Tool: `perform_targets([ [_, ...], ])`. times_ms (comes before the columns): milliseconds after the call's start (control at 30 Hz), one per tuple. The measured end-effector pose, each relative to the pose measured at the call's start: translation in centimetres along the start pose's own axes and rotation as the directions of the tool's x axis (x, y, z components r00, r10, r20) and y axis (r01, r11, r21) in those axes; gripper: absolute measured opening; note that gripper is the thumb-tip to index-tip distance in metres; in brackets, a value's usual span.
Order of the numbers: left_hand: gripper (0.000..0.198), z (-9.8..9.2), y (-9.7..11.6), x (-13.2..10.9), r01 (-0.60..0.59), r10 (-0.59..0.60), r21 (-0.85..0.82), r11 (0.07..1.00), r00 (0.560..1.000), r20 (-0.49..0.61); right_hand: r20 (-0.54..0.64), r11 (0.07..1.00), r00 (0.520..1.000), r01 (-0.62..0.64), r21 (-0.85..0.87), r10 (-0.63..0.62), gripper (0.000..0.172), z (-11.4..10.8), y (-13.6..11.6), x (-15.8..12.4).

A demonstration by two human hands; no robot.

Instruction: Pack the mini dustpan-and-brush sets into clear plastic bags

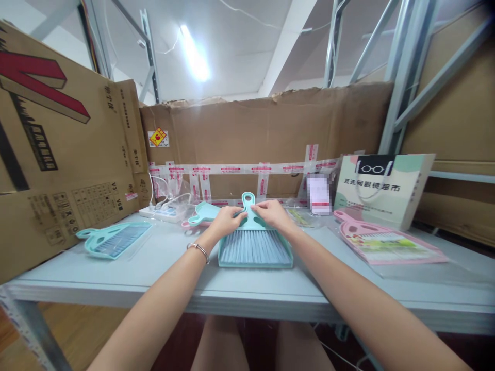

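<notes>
A teal mini broom with pale bristles (253,246) lies in a teal dustpan (288,260) at the middle of the grey table (247,293). My left hand (229,219) pinches the broom's handle from the left, a bracelet on its wrist. My right hand (270,211) grips the same handle from the right, fingers curled on it. The handle's ring sticks up behind both hands.
A bagged teal broom set (114,239) lies at the left and a bagged pink set (386,243) at the right. More teal and pink pieces (201,214) and a white power strip (162,211) sit behind. Cardboard walls (266,134) and a paper bag (382,188) close the back.
</notes>
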State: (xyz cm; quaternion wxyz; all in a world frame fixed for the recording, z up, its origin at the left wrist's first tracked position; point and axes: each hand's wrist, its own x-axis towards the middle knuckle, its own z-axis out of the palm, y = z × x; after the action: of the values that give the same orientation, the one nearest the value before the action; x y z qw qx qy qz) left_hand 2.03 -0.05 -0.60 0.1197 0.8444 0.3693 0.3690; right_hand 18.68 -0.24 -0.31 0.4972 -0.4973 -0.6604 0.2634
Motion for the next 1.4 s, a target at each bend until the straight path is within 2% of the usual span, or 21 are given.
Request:
perform_targets([
  [133,0.033,-0.2,0.0,0.0,0.053,-0.052,-0.042,0.998,0.998,0.020,-0.001,1.000,1.000,0.006,0.003,-0.006,0.033,0.0,-0.2,-0.1],
  [300,0.032,-1.0,0.4,-0.3,0.153,-0.122,-0.291,0.945,0.985,0.122,-0.013,0.999,1.000,0.007,0.041,-0.007,0.027,-0.2,-0.4,0.0],
  [400,0.032,-1.4,0.7,-0.6,0.188,-0.146,-0.347,0.919,0.979,0.142,-0.025,0.999,1.000,-0.002,0.048,0.004,0.025,-0.4,-0.4,-0.1],
  [533,0.030,-1.5,0.8,-0.6,0.211,-0.189,-0.339,0.917,0.977,0.096,0.005,0.994,1.000,-0.028,0.101,0.027,0.020,-0.6,-0.6,-0.4],
  [667,0.031,-1.5,0.6,-0.3,0.196,-0.213,-0.304,0.932,0.977,-0.022,0.020,0.989,0.998,-0.058,0.136,0.056,0.029,-0.7,-0.7,-0.5],
  [833,0.033,-1.6,-0.2,0.0,0.175,-0.214,-0.277,0.945,0.969,-0.121,0.091,0.995,0.996,0.015,0.096,-0.023,0.031,-1.0,0.0,-0.4],
  [933,0.034,-1.6,-0.6,0.1,0.166,-0.223,-0.273,0.948,0.955,-0.196,0.129,0.999,0.990,0.051,-0.011,-0.049,0.027,-0.9,0.4,-0.4],
  [1067,0.035,-1.8,-0.6,0.1,0.177,-0.245,-0.321,0.930,0.952,-0.185,0.059,0.993,0.997,0.061,-0.100,-0.055,0.027,-0.1,0.6,-0.5],
  [1167,0.033,-2.1,-0.7,0.1,0.196,-0.275,-0.410,0.891,0.950,-0.145,0.019,0.997,0.998,0.053,-0.054,-0.052,0.027,-0.3,0.4,-0.1],
  [1267,0.030,-2.5,-1.3,0.2,0.195,-0.331,-0.482,0.854,0.919,-0.214,-0.078,1.000,0.997,-0.011,-0.002,0.011,0.034,-2.5,0.8,0.7],
  [1333,0.031,-2.8,-1.9,0.4,0.192,-0.394,-0.516,0.835,0.863,-0.316,-0.102,0.985,0.993,-0.082,-0.153,0.066,0.035,-4.9,1.8,1.2],
  [1400,0.033,-2.8,-2.5,0.6,0.187,-0.450,-0.541,0.820,0.796,-0.405,-0.013,0.914,0.988,-0.150,-0.377,0.157,0.027,-7.0,3.0,1.2],
])
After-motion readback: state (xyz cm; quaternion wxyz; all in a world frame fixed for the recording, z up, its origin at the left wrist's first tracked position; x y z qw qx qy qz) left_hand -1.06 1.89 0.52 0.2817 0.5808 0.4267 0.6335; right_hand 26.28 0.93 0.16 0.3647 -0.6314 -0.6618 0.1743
